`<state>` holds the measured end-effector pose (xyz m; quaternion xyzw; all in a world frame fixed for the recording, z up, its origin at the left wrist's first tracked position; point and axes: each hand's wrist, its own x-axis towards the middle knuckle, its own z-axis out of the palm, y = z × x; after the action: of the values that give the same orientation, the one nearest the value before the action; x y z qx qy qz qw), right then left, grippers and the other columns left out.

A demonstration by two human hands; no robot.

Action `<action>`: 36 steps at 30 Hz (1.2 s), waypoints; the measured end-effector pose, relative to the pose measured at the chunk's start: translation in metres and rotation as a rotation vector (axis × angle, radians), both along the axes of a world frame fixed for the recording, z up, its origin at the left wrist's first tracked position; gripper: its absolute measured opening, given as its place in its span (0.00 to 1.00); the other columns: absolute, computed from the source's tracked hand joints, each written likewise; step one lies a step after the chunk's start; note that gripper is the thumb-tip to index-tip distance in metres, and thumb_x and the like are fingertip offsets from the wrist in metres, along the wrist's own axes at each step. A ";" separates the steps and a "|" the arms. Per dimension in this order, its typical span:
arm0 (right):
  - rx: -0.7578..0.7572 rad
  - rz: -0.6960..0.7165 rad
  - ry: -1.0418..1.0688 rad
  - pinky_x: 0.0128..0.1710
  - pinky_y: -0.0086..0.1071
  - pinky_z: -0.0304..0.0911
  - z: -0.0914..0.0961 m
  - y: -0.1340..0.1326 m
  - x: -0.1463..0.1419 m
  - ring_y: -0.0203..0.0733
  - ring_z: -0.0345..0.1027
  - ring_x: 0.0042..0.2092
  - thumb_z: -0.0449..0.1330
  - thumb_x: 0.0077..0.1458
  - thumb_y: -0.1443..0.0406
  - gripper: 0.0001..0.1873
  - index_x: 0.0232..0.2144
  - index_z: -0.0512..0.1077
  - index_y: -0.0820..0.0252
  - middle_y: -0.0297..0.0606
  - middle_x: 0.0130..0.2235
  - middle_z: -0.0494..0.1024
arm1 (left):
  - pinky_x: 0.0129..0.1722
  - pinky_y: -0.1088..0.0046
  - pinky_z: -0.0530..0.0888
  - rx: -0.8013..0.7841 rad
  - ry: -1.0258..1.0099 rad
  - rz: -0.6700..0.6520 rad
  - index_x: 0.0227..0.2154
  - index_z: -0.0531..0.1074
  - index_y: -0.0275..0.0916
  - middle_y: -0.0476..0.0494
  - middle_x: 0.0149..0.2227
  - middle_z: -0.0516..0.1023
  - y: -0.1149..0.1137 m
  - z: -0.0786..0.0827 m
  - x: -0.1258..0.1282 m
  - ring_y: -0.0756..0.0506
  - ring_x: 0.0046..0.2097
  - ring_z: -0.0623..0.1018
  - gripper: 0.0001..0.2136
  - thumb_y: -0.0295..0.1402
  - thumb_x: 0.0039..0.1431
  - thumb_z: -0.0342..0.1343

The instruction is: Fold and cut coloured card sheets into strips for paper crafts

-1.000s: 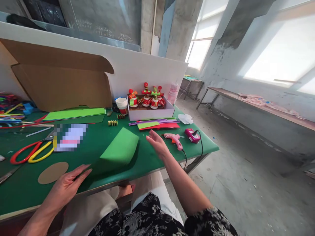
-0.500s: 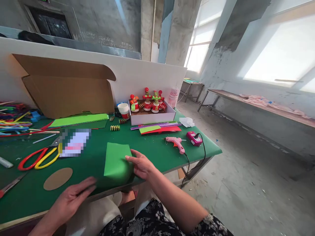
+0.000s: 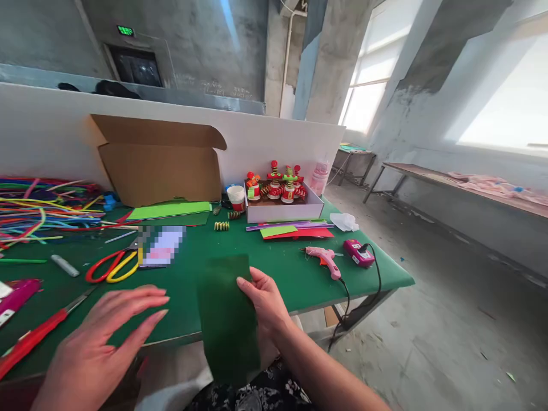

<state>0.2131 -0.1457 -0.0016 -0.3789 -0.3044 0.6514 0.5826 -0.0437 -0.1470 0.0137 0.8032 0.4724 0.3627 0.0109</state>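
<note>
My right hand [image 3: 268, 302] pinches the right edge of a dark green sheet of paper [image 3: 229, 325], thumb on the near face. The sheet hangs upright over the table's front edge and covers part of my lap. My left hand [image 3: 115, 325] is to the left of the sheet, apart from it, with thumb and fingers spread and nothing visible between them. Beyond that hand lie scissors with red and yellow handles [image 3: 122, 271]. A red-handled cutting tool [image 3: 43, 334] lies to its left, partly cut off by the frame.
Pipe cleaners [image 3: 51, 208] lie in a heap on the left. A shallow box [image 3: 285, 212] holds several red figures, with paper cups [image 3: 236, 197] beside it. On the right are a pink glue gun [image 3: 323, 258] and a magenta power socket [image 3: 358, 253] with a cord.
The green sheet has turned from its bright face to a dark one and hangs lower. My left hand has opened and risen. A brown oval disc is out of sight; the view swung left.
</note>
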 end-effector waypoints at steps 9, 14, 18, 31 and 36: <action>-0.002 0.230 0.056 0.30 0.27 0.60 0.015 -0.013 -0.015 0.32 0.66 0.25 0.75 0.40 0.47 0.24 0.29 0.78 0.59 0.30 0.24 0.77 | 0.37 0.68 0.77 0.046 -0.144 -0.021 0.38 0.76 0.46 0.49 0.33 0.80 0.010 0.025 0.080 0.45 0.36 0.79 0.16 0.50 0.65 0.50; -0.004 0.231 0.040 0.29 0.27 0.58 0.014 -0.014 -0.014 0.33 0.64 0.24 0.73 0.41 0.45 0.25 0.27 0.77 0.60 0.31 0.23 0.76 | 0.35 0.71 0.75 0.109 -0.143 -0.089 0.37 0.75 0.45 0.50 0.34 0.80 0.010 0.017 0.080 0.47 0.36 0.79 0.13 0.46 0.66 0.52; 0.002 0.155 0.078 0.29 0.28 0.59 0.011 -0.015 -0.018 0.36 0.68 0.27 0.73 0.42 0.46 0.23 0.26 0.72 0.56 0.29 0.23 0.75 | 0.45 0.63 0.71 0.336 -0.053 -0.060 0.35 0.75 0.44 0.47 0.38 0.80 0.007 0.018 0.083 0.43 0.42 0.77 0.06 0.36 0.66 0.55; 0.110 0.075 -0.274 0.26 0.28 0.53 -0.010 -0.014 -0.013 0.35 0.57 0.27 0.64 0.49 0.40 0.28 0.22 0.65 0.56 0.29 0.21 0.64 | 0.51 0.56 0.67 0.348 0.026 -0.030 0.31 0.76 0.44 0.49 0.34 0.81 0.004 0.010 0.093 0.42 0.43 0.77 0.09 0.28 0.65 0.54; 0.161 0.078 -0.362 0.25 0.28 0.50 -0.011 -0.016 -0.012 0.34 0.51 0.27 0.61 0.52 0.40 0.28 0.23 0.64 0.57 0.29 0.23 0.61 | 0.52 0.57 0.68 0.345 0.048 -0.018 0.29 0.74 0.43 0.48 0.33 0.80 0.002 0.009 0.096 0.42 0.43 0.77 0.09 0.27 0.65 0.53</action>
<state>0.2009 -0.1621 -0.0125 -0.4298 -0.4699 0.5682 0.5212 0.0524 -0.1447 0.0223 0.8057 0.3961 0.4192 -0.1352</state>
